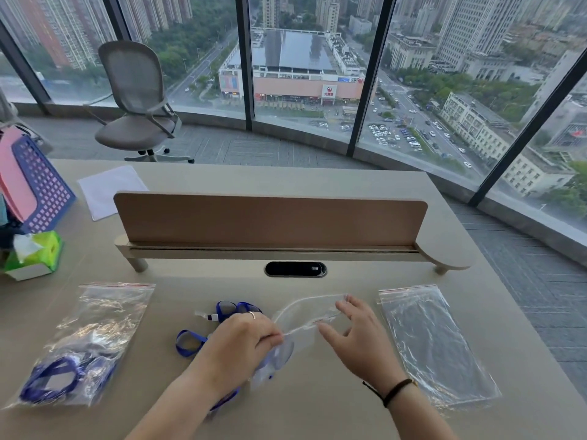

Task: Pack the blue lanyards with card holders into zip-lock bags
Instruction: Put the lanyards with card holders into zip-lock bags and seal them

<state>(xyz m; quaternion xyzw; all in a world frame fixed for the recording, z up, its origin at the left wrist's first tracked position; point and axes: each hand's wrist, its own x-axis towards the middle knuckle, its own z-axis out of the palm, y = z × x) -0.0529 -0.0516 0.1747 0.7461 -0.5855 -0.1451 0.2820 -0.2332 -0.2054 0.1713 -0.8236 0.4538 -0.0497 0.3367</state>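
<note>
Here the left hand (241, 344) pinches the mouth edge of a clear zip-lock bag (305, 322) lying on the beige desk (317, 408), while the right hand (359, 341) hovers over it with fingers spread, grasping nothing. A blue lanyard (190, 342) loops out from under the left hand, part already inside the film. Left, a sealed bag (92, 344) holds more blue lanyards; right, a flat stack of empty bags (432, 344) glints, crinkled.
</note>
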